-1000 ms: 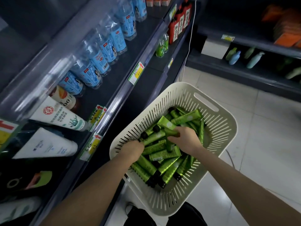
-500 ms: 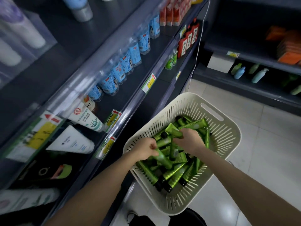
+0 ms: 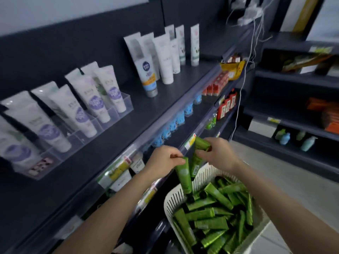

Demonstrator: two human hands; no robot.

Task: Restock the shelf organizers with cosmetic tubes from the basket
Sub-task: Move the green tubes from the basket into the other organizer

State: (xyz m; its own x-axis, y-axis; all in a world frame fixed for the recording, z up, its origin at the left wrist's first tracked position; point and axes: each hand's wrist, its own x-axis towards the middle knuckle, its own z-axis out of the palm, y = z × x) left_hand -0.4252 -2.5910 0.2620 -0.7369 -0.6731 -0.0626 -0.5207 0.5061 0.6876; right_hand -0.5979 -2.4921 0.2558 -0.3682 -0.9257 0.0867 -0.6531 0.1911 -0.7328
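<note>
Cosmetic tubes (image 3: 216,215), green with dark caps, heaped in the white slatted basket (image 3: 176,197) at near right: too many to count, well over twenty. Three more held just above its far rim: one tube (image 3: 183,177) pinched by the crimped end in the left hand (image 3: 164,162), hanging cap down; two, as far as can be told, clasped in the right hand (image 3: 219,155) (the upper tube (image 3: 201,143) plain, the lower partly hidden). Looks like the carry from basket to shelf, no green tube on the shelf yet. Next: swing left and up to the clear organizer (image 3: 126,99), find a free slot, set each in cap down. Already there: at least five purple-labelled tubes (image 3: 95,102), blurred. Farther right, some six white tubes (image 3: 165,57) upright.
</note>
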